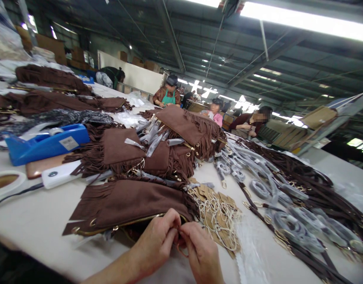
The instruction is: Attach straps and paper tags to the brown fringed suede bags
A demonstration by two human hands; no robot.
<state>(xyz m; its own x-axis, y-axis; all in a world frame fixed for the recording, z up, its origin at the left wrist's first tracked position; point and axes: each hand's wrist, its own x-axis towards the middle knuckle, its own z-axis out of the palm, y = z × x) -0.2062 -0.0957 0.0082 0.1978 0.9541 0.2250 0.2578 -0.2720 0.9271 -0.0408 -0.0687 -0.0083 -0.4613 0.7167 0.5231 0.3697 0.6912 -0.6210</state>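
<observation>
A brown fringed bag [134, 201] lies on the table in front of me, its brass zipper [131, 222] open along the near side. Both my hands meet at the right end of its opening. With fingers pinched, my left hand [160, 240] rests against the bag's edge. Close beside it, my right hand [201, 248] is also pinched, fingertips nearly touching the left ones. A thin reddish-brown loop [183, 249] shows between the two hands; my fingers hide most of it. Kraft paper tags with pale strings [218, 217] lie in a heap just beyond my right hand.
More brown fringed bags [122, 146] are piled behind. To the left are a blue tape dispenser [48, 144], a white device [61, 173] and a tape roll [6, 183]. Wrapped straps with metal clips [290, 225] spread across the right. Several people work farther back.
</observation>
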